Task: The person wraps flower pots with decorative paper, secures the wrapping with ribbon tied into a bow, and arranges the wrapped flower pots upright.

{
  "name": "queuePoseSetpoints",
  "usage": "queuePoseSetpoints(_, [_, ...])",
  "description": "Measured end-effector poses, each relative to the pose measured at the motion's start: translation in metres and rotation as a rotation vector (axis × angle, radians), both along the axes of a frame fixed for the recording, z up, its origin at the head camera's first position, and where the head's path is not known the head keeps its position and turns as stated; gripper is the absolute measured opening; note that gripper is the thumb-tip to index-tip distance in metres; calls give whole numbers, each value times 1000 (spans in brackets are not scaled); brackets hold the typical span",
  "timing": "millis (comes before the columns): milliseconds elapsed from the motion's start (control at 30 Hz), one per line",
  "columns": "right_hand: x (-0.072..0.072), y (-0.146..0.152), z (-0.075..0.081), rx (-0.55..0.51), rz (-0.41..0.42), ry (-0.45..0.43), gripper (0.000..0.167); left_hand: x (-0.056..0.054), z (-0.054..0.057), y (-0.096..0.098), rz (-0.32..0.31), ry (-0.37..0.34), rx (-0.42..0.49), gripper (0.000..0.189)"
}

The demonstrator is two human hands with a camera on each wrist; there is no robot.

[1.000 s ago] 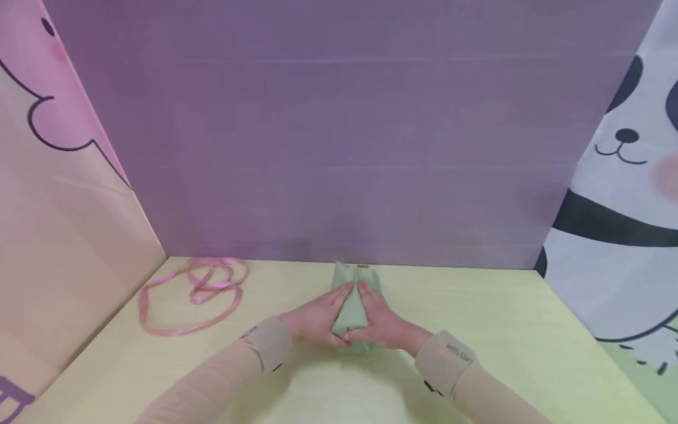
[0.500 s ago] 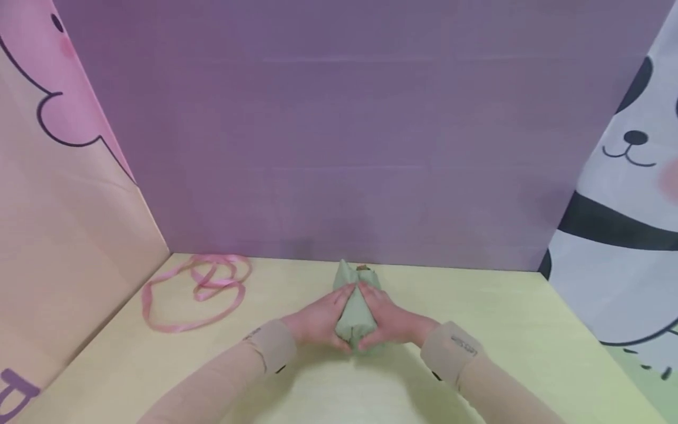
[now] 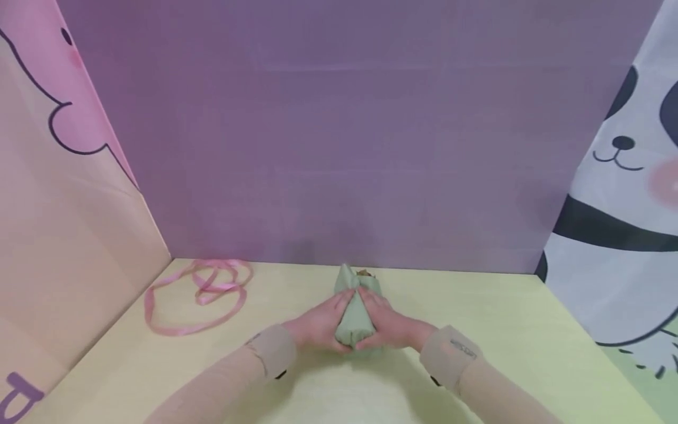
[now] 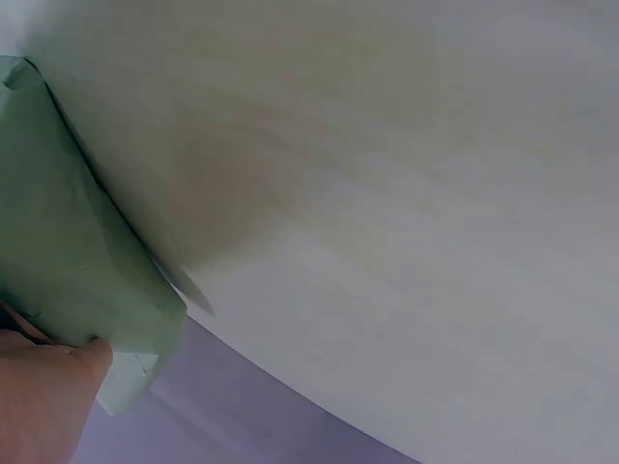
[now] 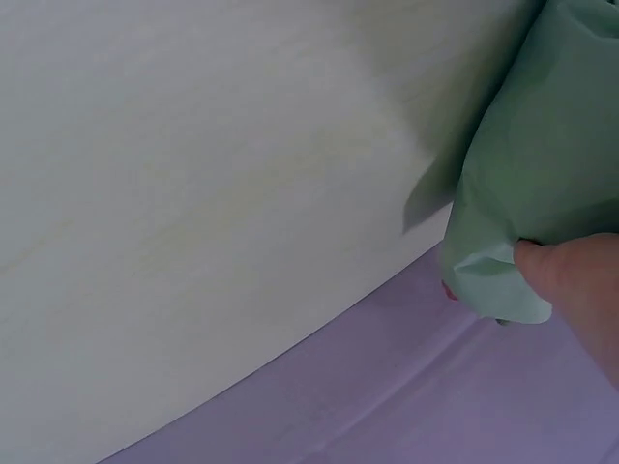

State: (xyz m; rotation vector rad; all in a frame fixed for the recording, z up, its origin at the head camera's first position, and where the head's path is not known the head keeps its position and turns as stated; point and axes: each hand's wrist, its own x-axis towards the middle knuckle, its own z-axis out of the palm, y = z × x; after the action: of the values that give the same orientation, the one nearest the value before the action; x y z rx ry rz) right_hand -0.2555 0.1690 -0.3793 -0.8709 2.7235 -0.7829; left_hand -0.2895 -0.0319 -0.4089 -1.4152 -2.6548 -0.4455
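Note:
A bundle wrapped in pale green paper [image 3: 354,327] lies at the middle of the table, its long side pointing away from me. My left hand [image 3: 320,323] grips its left side and my right hand [image 3: 394,325] its right side. The fingertips of both hands nearly meet on top, while the thumbs sit by the near end. Something small and brown [image 3: 365,272] pokes out at the far end; its kind is too small to tell. Both wrist views show the green paper bundle [image 4: 87,222] with fingers against its far part. What lies inside is hidden.
A loosely looped pink ribbon [image 3: 198,327] lies at the table's back left. A purple wall [image 3: 349,147] closes off the back of the pale table [image 3: 477,341]. Printed panels with a pink figure [image 3: 79,126] and a panda [image 3: 625,206] stand at left and right.
The thumbs have shifted apart at the near end, where the paper now looks rounded and gathered. More of the brown thing shows at the far end. The ribbon has stayed put.

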Motion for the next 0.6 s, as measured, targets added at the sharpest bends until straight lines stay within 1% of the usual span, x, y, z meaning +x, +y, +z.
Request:
queuePoseSetpoints(100, [5,-1,1,7,-5,-34,112,4,-1,-1,-7,20,-14,111])
queuePoseSetpoints(233, [10,1,1,-12,-5,-24,111,8,-1,1,0,44,-29,111])
queuePoseSetpoints(300, [11,1,0,-23,0,0,110,10,2,1,8,6,-46,114])
queuePoseSetpoints(367, [12,1,-1,-34,9,34,107,12,7,-1,17,-71,-81,119])
queuePoseSetpoints(400, [12,1,-2,-34,13,53,105,12,11,-4,18,-127,-99,123])
queuePoseSetpoints(433, [12,0,-3,-33,14,70,104,12,16,-8,23,-197,-107,126])
queuePoseSetpoints(467, [12,0,-4,-28,14,83,103,13,21,-12,41,-274,-113,130])
queuePoseSetpoints(533, [12,-2,-5,-19,10,104,102,10,31,-25,73,-408,-90,131])
queuePoseSetpoints(600, [11,-3,-5,-10,-4,103,101,6,43,-43,137,-530,-37,124])
